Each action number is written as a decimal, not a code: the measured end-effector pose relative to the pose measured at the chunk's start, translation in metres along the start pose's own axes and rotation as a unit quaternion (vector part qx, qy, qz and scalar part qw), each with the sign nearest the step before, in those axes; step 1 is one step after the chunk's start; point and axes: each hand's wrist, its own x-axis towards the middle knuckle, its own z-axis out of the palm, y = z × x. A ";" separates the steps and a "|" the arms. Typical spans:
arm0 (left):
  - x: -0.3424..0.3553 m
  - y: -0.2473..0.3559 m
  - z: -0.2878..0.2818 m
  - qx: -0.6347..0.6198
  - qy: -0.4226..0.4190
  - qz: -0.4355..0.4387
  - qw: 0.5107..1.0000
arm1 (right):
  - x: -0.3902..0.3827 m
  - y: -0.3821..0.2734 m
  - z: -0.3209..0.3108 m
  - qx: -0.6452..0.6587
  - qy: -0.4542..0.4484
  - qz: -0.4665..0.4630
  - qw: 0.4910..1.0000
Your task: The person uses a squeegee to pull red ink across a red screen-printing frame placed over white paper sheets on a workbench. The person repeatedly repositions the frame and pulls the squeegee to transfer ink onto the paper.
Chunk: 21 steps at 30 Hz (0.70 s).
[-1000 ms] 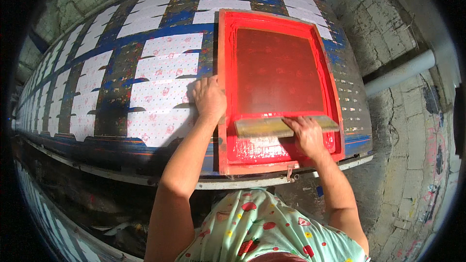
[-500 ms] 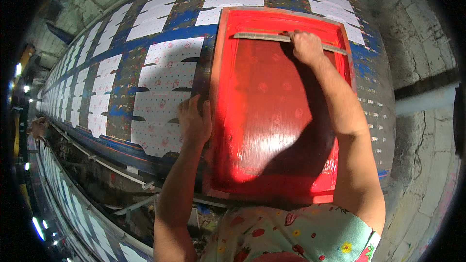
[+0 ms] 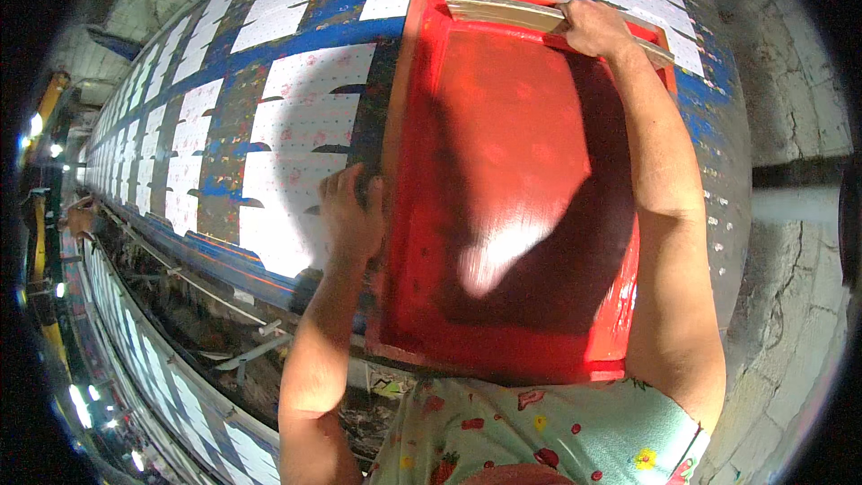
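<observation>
A screen-printing frame [image 3: 391, 148] with red ink over its mesh lies flat before me on a long printing table. At its far end, my right hand [image 3: 597, 30] is closed on a long squeegee [image 3: 507, 13], which stretches across almost the whole width of the screen. Next to the left rail of the frame is my left hand [image 3: 352, 216], its fingers apart and pointing away from me; I cannot tell whether it touches the rail. White printed sheets [image 3: 301, 162] with small pink motifs and dots lie on the table to the left of the frame.
More rows of white pieces [image 3: 193, 112] run along the table toward the far left, parted by ink-stained blue and brown strips. A metal rail [image 3: 202, 280] follows the table's near edge. A grey block wall [image 3: 790, 278] stands on the right.
My right hand has pushed the squeegee farther away, up to the far rail, and the squeegee now leans with its broad side showing. My left hand stays beside the frame.
</observation>
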 end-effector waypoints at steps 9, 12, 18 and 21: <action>0.003 -0.011 0.007 -0.030 0.036 0.016 0.999 | -0.145 -0.084 -0.019 0.004 -0.046 -0.042 0.998; 0.006 -0.015 0.014 -0.078 0.070 0.005 0.994 | -0.219 -0.128 -0.027 0.014 -0.059 -0.029 0.998; 0.003 -0.017 0.014 -0.207 0.122 -0.050 0.969 | -0.354 -0.209 -0.045 0.018 -0.065 -0.047 0.997; -0.006 -0.016 0.008 -0.259 0.103 -0.097 0.955 | -0.409 -0.241 -0.048 0.015 -0.063 -0.048 0.997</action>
